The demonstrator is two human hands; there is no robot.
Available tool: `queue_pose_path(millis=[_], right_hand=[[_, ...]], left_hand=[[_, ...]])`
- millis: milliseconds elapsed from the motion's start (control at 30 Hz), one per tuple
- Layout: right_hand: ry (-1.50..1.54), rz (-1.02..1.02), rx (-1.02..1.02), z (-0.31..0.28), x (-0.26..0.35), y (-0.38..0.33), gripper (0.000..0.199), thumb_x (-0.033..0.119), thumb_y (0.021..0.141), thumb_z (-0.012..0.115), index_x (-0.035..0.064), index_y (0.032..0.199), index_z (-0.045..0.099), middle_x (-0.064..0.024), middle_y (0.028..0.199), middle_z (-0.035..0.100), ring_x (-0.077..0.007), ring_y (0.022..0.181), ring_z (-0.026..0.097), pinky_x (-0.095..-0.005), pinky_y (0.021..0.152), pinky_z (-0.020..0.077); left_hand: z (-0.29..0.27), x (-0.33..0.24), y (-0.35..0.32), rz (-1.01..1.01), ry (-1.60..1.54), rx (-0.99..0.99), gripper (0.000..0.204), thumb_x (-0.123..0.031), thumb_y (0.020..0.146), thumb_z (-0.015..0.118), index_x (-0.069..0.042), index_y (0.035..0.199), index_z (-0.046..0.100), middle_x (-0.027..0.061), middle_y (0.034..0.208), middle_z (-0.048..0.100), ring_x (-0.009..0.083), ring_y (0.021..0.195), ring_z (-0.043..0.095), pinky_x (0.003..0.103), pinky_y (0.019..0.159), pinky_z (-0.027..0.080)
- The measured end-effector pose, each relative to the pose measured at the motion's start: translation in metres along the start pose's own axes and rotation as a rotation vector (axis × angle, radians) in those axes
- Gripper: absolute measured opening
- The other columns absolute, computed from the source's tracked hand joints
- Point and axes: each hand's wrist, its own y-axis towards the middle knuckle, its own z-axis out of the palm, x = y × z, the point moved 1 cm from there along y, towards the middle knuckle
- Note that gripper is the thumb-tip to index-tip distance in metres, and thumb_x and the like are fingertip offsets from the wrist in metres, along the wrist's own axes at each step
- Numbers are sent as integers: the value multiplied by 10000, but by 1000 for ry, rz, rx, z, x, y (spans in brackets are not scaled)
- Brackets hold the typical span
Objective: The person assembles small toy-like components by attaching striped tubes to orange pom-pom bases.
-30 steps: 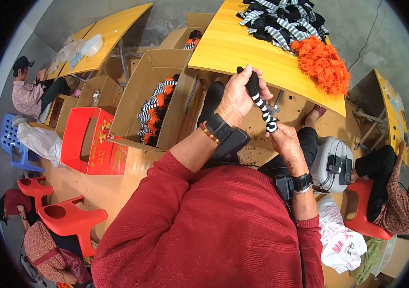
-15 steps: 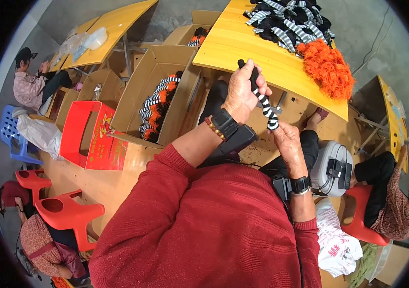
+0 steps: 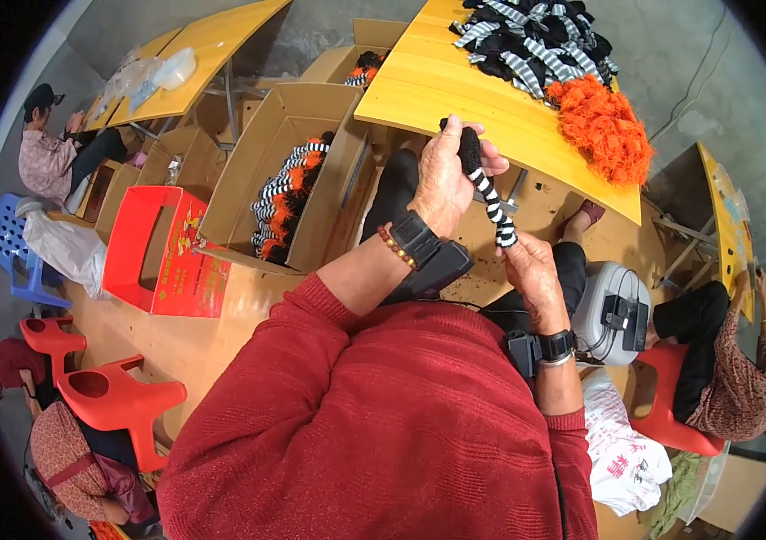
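Note:
My left hand is raised in front of the yellow table and grips the black top end of a thin black-and-white striped knitted tube. My right hand sits lower and pinches the tube's bottom end, so the piece hangs stretched between both hands. On the table lie a heap of black-and-white striped pieces and a pile of fluffy orange yarn tufts. Both wrists carry black strapped devices.
A cardboard box with striped and orange pieces stands open to my left, a red box beside it. Red plastic chairs stand at lower left. A white machine sits at right. Other people sit at far left, lower left and right.
Both hands have stayed on the striped tube, shifting slightly. The left hand has worked a little along the black top end.

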Motion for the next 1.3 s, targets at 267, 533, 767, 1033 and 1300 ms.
queue_pose_path(millis=[267, 533, 767, 1033, 1300], right_hand=[[221, 44, 14, 2, -7, -3, 221, 212, 872, 497, 51, 730, 549, 73, 480, 364, -24, 380, 278, -183, 353, 188], [380, -40, -96, 24, -7, 24, 240, 254, 885, 475, 59, 753, 524, 51, 447, 347, -45, 343, 269, -200, 325, 193], [218, 71, -31, -8, -8, 4, 231, 245, 875, 485, 53, 753, 530, 48, 445, 339, -41, 347, 260, -196, 329, 189], [-48, -26, -31, -27, -5, -9, 226, 198, 863, 510, 43, 711, 576, 84, 521, 379, -17, 467, 293, -182, 424, 213], [-159, -171, -105, -23, -7, -13, 229, 205, 858, 524, 31, 714, 565, 72, 549, 393, -35, 501, 324, -190, 451, 254]], left_hand=[[7, 4, 14, -175, -372, -177, 395, -422, 885, 385, -43, 871, 497, 118, 693, 555, 297, 679, 569, 457, 718, 482], [17, 20, 23, -148, -344, -138, 319, -371, 882, 427, -57, 873, 483, 102, 628, 536, 286, 576, 571, 462, 636, 506], [-9, -20, 6, -4, 359, -78, 204, -185, 848, 519, -22, 969, 536, 110, 808, 590, 183, 671, 576, 330, 663, 499], [5, -51, 4, 57, 633, 245, 323, -145, 798, 583, 13, 1071, 513, 127, 906, 602, 126, 576, 583, 207, 531, 478], [2, -24, 8, -139, 644, 323, 223, -182, 778, 620, -28, 928, 559, 20, 721, 546, 57, 430, 469, 142, 368, 385]])
